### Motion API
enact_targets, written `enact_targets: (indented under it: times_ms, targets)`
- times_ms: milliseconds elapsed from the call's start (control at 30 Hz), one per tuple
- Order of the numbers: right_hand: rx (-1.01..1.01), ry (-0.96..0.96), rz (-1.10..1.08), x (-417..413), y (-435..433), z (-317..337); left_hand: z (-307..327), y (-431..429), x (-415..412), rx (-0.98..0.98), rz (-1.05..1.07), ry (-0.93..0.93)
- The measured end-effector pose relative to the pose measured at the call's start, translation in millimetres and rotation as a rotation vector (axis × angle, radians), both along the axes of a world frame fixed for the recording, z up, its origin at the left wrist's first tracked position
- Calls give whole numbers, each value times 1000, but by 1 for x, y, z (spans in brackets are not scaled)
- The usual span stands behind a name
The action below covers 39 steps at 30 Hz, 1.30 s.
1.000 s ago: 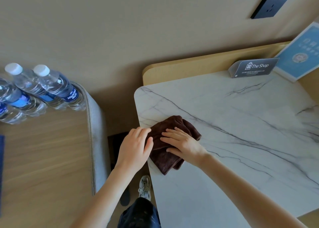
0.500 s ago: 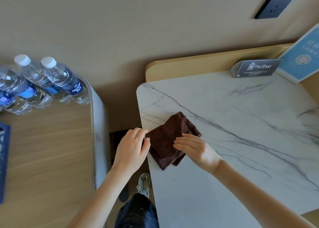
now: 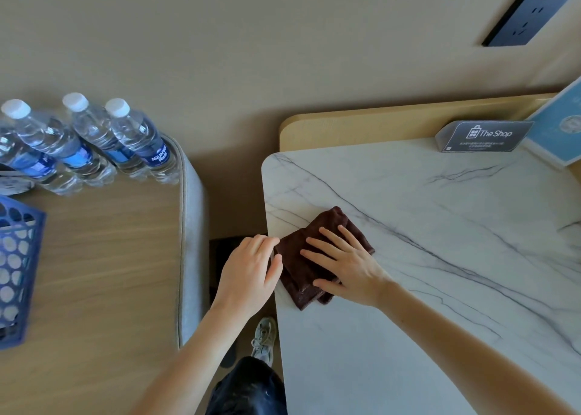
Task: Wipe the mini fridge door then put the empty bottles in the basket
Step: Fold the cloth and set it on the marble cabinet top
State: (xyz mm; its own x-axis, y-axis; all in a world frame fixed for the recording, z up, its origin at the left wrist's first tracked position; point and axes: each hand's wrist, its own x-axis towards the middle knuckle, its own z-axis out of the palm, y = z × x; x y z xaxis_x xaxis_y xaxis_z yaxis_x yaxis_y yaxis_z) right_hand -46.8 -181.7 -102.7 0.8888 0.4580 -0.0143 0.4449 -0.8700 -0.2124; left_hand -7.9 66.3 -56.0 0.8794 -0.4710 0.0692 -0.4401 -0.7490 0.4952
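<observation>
A folded dark brown cloth (image 3: 317, 248) lies at the near left corner of the white marble tabletop (image 3: 440, 226). My right hand (image 3: 342, 263) lies flat on it with straight, spread fingers. My left hand (image 3: 251, 270) touches the cloth's left edge at the table's rim, fingers loosely bent. Several clear water bottles with blue labels (image 3: 135, 138) stand at the back of the wooden top (image 3: 103, 273) on the left. A blue perforated basket (image 3: 19, 266) sits at that top's left edge, partly cut off. The mini fridge door is not in view.
A dark "The Shop" sign (image 3: 484, 136) and a blue card (image 3: 562, 125) stand at the marble table's back right. A black wall socket (image 3: 528, 21) is above. A narrow gap between the two surfaces shows the floor and my shoe (image 3: 264, 339).
My right hand has slid back onto the middle of the cloth and flattened on it. The view has shifted left, bringing more bottles and the basket into sight.
</observation>
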Motion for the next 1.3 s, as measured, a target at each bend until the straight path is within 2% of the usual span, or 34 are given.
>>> enact_targets:
  times_ms: [100,267,567,867,933,1033,1167,1300]
  targets:
    - [-52,-10,-25,2,1,-17,-4,-1,3,37,-22,-12]
    - [-11,-40,-163,22,15,-25,-15,0,15,75,-62,-4]
    - [35,-104,-395,103,35,-28,-28,5,54,79,4,-5]
    - [3,-43,-459,166,36,-22,-27,5,82,102,-2,-20]
    - [43,-15,-449,165,35,-17,-22,2,82,87,3,-27]
    - [212,-7,-492,147,35,-1,-12,-3,76,77,-3,-47]
    - [342,-209,-531,98,30,25,10,-9,64,70,-19,-96]
    - [364,-358,-520,42,22,51,38,-17,45,54,-32,-157]
